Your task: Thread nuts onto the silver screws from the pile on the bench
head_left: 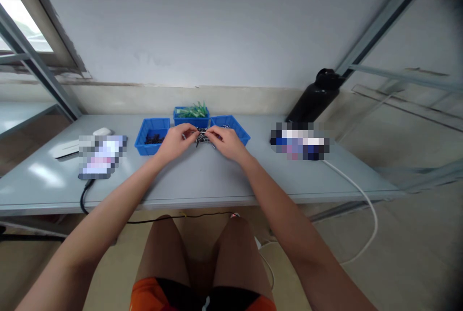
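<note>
Over the middle of the table, my left hand (176, 140) and my right hand (230, 141) come close together, each with its fingers in a pinch. Between the fingertips runs a small thin pale rod-like piece (202, 132); its exact kind is too small to make out. Under and behind the fingers lies a pile of small dark and silvery pieces (203, 139). A blue bin (142, 144) with small dark brown parts stands left of my left hand. Another blue bin (243, 133) is partly hidden behind my right hand. Green strip-like pieces (193, 110) fill a blue bin (191, 121) at the back.
A phone (103, 156) with a black cable (84, 197) lies at the left, near a white case (102, 131). At the right are a blurred-out device (300, 142) with a white cable (361, 190) and a black bottle (314, 99). The wall (217, 36) closes off the table's back.
</note>
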The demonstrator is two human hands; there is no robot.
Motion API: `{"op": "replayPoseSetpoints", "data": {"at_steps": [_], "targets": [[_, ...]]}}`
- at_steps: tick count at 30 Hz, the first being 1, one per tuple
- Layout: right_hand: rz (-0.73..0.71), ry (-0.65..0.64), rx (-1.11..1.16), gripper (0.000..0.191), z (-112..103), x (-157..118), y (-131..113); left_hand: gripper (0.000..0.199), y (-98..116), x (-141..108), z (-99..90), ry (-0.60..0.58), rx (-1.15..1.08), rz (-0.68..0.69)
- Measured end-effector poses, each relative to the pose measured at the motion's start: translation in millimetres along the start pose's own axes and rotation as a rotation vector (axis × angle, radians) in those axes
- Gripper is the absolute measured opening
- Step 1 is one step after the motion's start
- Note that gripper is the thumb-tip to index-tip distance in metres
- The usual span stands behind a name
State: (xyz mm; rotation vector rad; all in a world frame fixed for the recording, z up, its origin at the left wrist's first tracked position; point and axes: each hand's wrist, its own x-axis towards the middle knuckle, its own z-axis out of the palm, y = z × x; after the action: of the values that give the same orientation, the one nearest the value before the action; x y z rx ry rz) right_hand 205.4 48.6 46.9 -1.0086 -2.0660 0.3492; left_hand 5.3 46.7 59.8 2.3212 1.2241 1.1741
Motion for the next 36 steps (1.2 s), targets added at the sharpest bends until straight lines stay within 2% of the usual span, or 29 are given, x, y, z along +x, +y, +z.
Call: {"op": "replayPoseSetpoints", "data": {"at_steps": [14,27,36], "targets": [[0.04,0.026,-0.019,0.033,-1.5,0.9,1.9,0.018,-1.5,1.4,-1.7,0.078,0.034,-0.023],[-0.01,-0.009,-0.017,0.031,2.3,-0.2,0.7,0.017,3.9,0.8,-3.4,0.147,-0.087,0.019],[-0.011,-0.022,0.027,0.031,2.8,0.4,-3.5,0.029,4.8,-0.6,-1.9,0.044,-0.207,0.028]]}}
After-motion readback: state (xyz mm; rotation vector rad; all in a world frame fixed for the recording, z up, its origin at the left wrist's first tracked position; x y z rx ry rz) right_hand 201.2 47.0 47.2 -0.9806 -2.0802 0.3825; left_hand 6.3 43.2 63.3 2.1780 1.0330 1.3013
